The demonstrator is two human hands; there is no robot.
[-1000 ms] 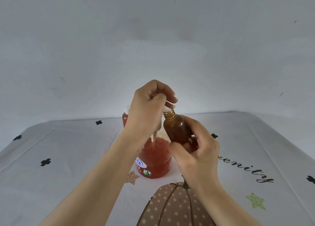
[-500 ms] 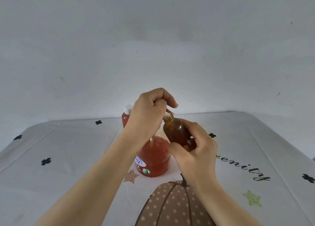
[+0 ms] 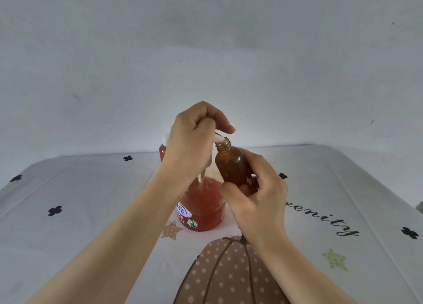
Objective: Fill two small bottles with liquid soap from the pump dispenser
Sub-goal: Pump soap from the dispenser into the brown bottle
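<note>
Filling is the step in hand. The left hand point(image 3: 190, 148) curls over the pump dispenser point(image 3: 203, 207), fingers closed round its head. Its white nozzle point(image 3: 219, 138) meets the mouth of the small amber bottle point(image 3: 231, 166), which tilts at the dispenser's 2 o'clock with the right hand point(image 3: 258, 196) wrapped round its base. A white-capped red bottle point(image 3: 163, 152) stands half hidden at 11 o'clock. The next move probably calls for a steady downward press, mouth kept under the nozzle — the fill level cannot be told.

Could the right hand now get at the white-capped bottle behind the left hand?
Probably not: the right hand holds the amber bottle, and the left hand and dispenser stand before the white-capped bottle.
</note>
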